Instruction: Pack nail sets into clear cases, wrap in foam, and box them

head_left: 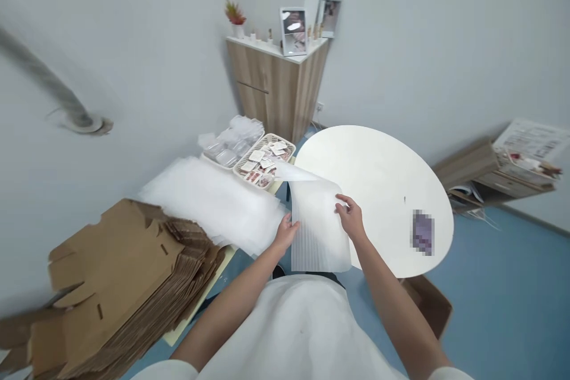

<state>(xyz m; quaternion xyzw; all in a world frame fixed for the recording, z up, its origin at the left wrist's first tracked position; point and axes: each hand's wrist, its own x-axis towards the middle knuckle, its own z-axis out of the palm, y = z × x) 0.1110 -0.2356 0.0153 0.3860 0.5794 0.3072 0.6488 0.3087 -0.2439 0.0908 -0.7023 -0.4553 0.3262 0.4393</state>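
Observation:
A translucent white foam sheet is held up in front of my body, its ribbed lower end hanging down and its far end bending left towards a basket. My left hand is at its left edge, thumb over the front; some of its fingers are hidden. On the opposite edge, my right hand pinches the sheet between thumb and fingers. A stack of similar white foam sheets lies to the left, close to my left hand.
Flattened cardboard boxes are piled at left. Behind the foam stack are a basket of small cards and a basket of clear packets. A round white table bears a blurred purple item. An open carton stands below.

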